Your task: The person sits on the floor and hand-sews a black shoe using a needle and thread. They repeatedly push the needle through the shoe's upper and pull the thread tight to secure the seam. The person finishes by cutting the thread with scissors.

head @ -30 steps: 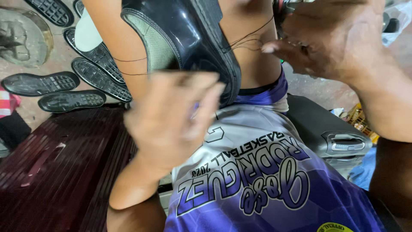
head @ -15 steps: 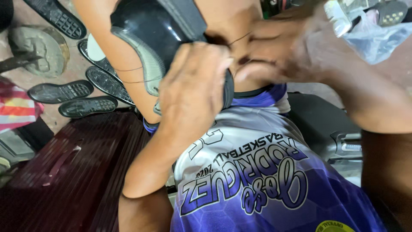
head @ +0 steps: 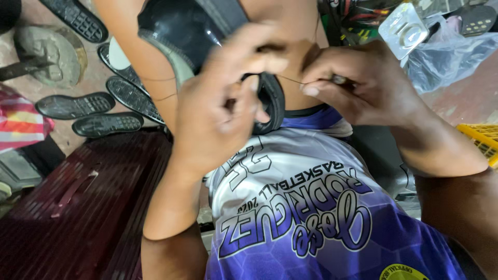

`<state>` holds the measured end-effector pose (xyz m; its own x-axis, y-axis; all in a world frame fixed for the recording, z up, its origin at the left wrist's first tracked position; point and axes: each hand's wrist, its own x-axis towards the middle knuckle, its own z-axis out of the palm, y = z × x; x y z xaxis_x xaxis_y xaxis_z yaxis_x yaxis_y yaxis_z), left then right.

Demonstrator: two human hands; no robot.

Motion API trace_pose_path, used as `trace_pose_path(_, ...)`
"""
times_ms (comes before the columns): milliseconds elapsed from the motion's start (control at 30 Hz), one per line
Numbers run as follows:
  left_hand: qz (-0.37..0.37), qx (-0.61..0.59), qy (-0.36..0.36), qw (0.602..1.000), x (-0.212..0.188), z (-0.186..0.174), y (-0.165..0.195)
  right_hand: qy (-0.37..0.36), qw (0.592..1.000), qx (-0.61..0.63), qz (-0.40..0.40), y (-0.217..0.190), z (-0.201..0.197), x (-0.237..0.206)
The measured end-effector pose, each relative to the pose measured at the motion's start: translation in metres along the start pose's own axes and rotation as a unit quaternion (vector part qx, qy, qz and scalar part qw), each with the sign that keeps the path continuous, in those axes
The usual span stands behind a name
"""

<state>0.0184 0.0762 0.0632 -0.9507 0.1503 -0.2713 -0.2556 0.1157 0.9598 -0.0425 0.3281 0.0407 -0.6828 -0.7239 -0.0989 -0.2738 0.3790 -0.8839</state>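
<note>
A black shoe with a grey-edged sole is wedged between my bare knees at the top of the view, above my purple and white jersey. My left hand covers the shoe's lower edge, its fingers curled onto the rim near the dark welt. My right hand is just to the right of the shoe and pinches a thin thread, which runs taut from the fingertips to the shoe. A small dark tool tip shows between the thumb and forefinger. More thread loops across my left leg.
Several loose black soles lie on the floor at the left, by a round metal stand and a striped cloth. A dark red wooden bench sits lower left. A clear plastic bag and yellow crate are at the right.
My left hand rose from in front of my jersey onto the shoe's edge. My right hand came in from the upper right to beside the shoe, holding the thread.
</note>
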Motion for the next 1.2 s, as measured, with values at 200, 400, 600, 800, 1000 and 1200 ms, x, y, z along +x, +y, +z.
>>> trace_pose_path(200, 0.128, 0.197, 0.028, 0.972, 0.003, 0.011, -0.006, 0.046, 0.995, -0.083, -0.018, -0.017, 0.018, 0.019)
trace_pose_path(400, 0.021, 0.096, 0.051, 0.994, -0.002, 0.005, -0.005, 0.109, 0.947, -0.284, -0.097, -0.007, 0.0, 0.028)
trace_pose_path(600, -0.101, -0.11, 0.055, 0.987, 0.006, -0.002, -0.006, 0.019, 0.971, -0.24, -0.004, -0.045, -0.036, 0.018)
trace_pose_path(800, 0.126, 0.178, 0.002, 0.976, 0.007, 0.004, -0.007, 0.01, 0.996, 0.072, -0.051, -0.043, -0.008, 0.027)
trace_pose_path(1000, 0.061, 0.135, -0.002, 0.989, 0.002, 0.006, -0.007, 0.035, 0.996, -0.065, 0.048, -0.027, 0.023, 0.045)
trace_pose_path(1200, 0.035, 0.159, 0.0, 0.987, -0.002, 0.005, -0.011, 0.072, 0.982, -0.159, -0.067, 0.006, 0.015, 0.033)
